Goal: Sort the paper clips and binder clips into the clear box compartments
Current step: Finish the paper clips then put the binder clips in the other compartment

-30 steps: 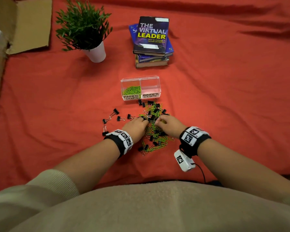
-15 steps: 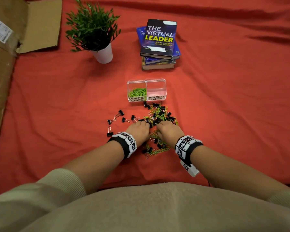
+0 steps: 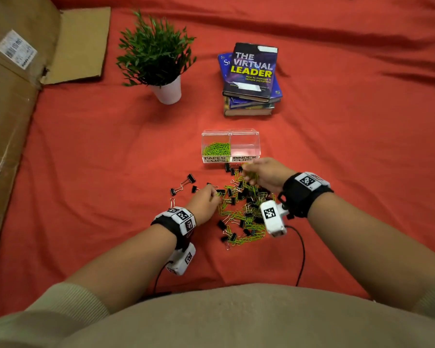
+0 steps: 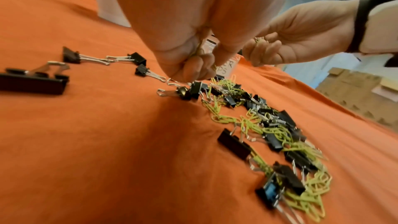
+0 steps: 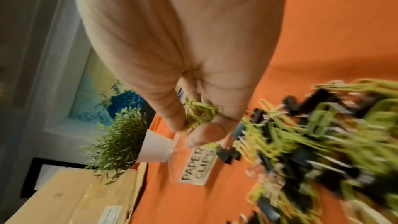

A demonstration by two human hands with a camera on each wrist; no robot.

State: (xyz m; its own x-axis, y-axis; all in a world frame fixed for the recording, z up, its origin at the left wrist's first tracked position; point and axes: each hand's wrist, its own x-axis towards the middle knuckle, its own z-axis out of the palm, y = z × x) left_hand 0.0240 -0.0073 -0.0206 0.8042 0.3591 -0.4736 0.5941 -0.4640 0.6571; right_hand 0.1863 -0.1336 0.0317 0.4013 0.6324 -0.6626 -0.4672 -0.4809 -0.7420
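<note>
The clear box stands on the red cloth. Its left compartment, labelled PAPER CLIPS, holds green paper clips. The right one, labelled BINDER CLIPS, looks empty. In front of it lies a mixed pile of green paper clips and black binder clips. My right hand is lifted just in front of the box and grips a bunch of green paper clips. My left hand is at the pile's left edge, fingertips bunched and pinching a thin greenish paper clip.
Stray binder clips lie left of the pile. A potted plant and a stack of books sit behind the box. A big cardboard box lines the left side. Wrist-camera cables trail toward my body.
My right hand has risen off the pile and moved forward toward the box with a bunch of green paper clips. My left hand has stayed at the pile's left edge.
</note>
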